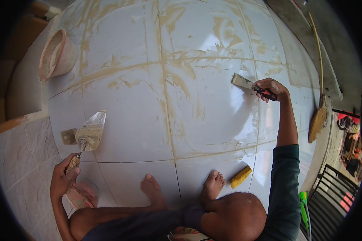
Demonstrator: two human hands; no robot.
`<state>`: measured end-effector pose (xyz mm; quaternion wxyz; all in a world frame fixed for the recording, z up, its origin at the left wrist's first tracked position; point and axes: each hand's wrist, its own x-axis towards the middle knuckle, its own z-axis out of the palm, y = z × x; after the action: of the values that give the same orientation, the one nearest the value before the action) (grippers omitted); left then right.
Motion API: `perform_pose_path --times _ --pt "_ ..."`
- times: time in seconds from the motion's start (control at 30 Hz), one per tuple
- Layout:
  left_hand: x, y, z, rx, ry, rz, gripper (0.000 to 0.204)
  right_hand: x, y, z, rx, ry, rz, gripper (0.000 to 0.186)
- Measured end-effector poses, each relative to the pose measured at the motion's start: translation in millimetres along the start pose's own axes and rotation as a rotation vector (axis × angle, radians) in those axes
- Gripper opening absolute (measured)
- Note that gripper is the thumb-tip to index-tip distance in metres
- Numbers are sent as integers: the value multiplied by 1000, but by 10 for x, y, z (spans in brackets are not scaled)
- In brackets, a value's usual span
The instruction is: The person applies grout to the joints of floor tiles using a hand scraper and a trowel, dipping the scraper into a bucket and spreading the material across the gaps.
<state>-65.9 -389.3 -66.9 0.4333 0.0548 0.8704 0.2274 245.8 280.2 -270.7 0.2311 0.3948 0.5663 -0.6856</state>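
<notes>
- Scraper (242, 81): in your right hand (270, 89), out over the floor tiles (124, 140) at front right. Blade points left; you cannot tell from here if it touches tile.
- Right fingers: curled around the scraper's red-and-black handle.
- Trowel (91, 134): in your left hand (63, 176), at your left, blade pointing away from you, beige paste on it.
- Left fingers: wrapped around the trowel's handle, thumb across it.
- Paste (163, 84): tan, along the joints and smeared in arcs over the tiles ahead of you.
- Brown square (68, 137): just left of the trowel blade.
- Pink tub (86, 193): below your left hand, partly hidden by it.
- Yellow block (241, 177): on the tiles, near your bare right foot (213, 185).
- Bucket (56, 56): pale pink, far left, paste-stained inside.
- Broom (318, 116): far right, bristles toward you.
</notes>
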Motion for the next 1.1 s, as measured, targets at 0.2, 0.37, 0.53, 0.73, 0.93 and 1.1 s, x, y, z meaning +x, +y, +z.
perform_pose_path --times 0.2,0.37,0.53,0.73,0.93,1.1 --pt "-239 151 -15 -53 62 -57 49 1269 -906 1155 -272 -190 -157 28" --pt "-352 280 29 -101 101 -195 48 1687 -1203 1120 -200 -248 -253 29" --pt "-219 133 238 -228 207 -317 54 2507 -1493 613 -380 -184 -138 32" --pt "-322 45 266 -221 252 -451 55 3422 -1866 1426 -575 -470 -215 33" --pt "-345 216 287 -274 274 -518 55 3768 -1794 1545 -571 -549 -179 33" --pt "-321 372 380 -283 336 -630 53 4194 -1556 1701 -589 -569 -181 29"
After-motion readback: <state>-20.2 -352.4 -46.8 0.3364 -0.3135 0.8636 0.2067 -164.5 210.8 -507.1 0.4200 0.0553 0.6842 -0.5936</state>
